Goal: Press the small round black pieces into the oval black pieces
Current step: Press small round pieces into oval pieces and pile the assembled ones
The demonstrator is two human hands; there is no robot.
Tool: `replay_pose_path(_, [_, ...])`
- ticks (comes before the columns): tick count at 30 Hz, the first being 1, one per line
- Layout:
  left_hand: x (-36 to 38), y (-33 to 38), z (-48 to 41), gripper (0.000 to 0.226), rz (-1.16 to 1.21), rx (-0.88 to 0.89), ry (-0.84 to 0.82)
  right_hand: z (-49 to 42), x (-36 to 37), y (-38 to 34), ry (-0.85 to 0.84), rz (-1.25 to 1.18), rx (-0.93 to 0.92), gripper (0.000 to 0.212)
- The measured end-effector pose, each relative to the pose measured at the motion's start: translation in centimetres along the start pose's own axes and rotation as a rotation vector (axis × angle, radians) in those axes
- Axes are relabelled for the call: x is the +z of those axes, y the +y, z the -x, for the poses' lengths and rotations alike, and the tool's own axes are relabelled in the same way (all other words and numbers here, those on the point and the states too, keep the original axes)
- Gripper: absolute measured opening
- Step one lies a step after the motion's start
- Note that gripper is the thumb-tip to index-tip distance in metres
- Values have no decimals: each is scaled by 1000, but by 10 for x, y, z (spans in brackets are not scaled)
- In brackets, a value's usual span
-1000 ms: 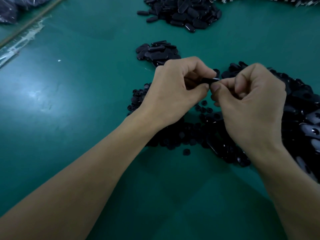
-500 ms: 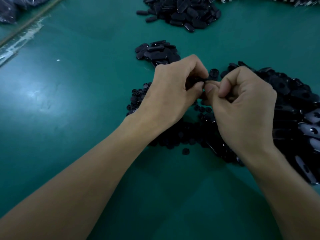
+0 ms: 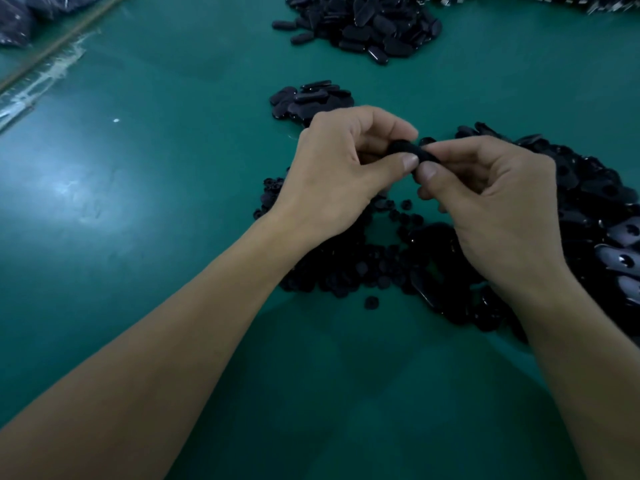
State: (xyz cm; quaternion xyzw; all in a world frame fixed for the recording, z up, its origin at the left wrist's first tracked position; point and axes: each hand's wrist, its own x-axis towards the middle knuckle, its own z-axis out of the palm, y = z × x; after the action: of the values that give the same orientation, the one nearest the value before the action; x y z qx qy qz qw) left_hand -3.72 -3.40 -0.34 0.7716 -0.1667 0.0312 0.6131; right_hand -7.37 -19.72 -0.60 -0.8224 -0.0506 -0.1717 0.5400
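The left hand (image 3: 341,174) and right hand (image 3: 495,206) turn the oval piece (image 3: 407,150) pinched between them. One second ago it shows edge-on; now a broader dark face shows above both thumbs. The right forefinger, arched before, lies flatter along the piece.

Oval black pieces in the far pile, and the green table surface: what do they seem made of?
Oval black pieces: probably hard moulded plastic, glossy; bright glints run along their rounded edges. Green table surface: likely a rubber or vinyl mat, smooth and semi-matte; it shows a broad soft glare patch.
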Motion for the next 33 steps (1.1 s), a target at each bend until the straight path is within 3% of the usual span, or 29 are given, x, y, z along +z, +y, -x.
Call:
replay_pose_path(24, [-3, 2, 0, 21, -25, 15, -27, 0, 1, -2, 11, 47, 1, 17])
replay_pose_path(33, [-4, 3, -1, 18, -67, 31, 46, 3, 0, -6, 42, 80, -50, 14])
